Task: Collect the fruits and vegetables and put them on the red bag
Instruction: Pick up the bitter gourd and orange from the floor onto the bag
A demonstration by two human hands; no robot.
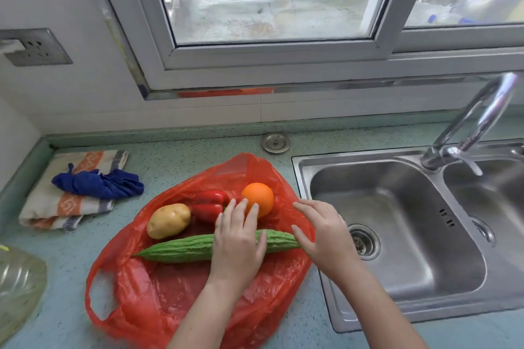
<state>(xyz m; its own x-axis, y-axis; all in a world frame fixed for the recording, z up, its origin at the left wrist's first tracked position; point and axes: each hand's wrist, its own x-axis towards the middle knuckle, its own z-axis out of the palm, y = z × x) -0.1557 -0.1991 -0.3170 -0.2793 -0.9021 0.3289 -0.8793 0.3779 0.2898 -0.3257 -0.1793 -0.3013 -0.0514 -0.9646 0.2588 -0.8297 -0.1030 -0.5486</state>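
A red plastic bag (175, 292) lies flat on the green counter. On it rest a potato (168, 220), a red pepper (208, 204), an orange (259, 198) and a long green bitter gourd (181, 249) lying crosswise. My left hand (238, 244) lies over the gourd's middle, fingers spread, fingertips reaching toward the orange and pepper. My right hand (323, 235) hovers at the gourd's right tip near the bag's right edge, fingers apart, holding nothing.
A steel double sink (397, 278) with a tap (476, 122) lies right of the bag. A folded striped towel (51, 207) with a blue cloth (99, 183) sits at the left. A clear plastic container (17, 286) stands at the far left edge.
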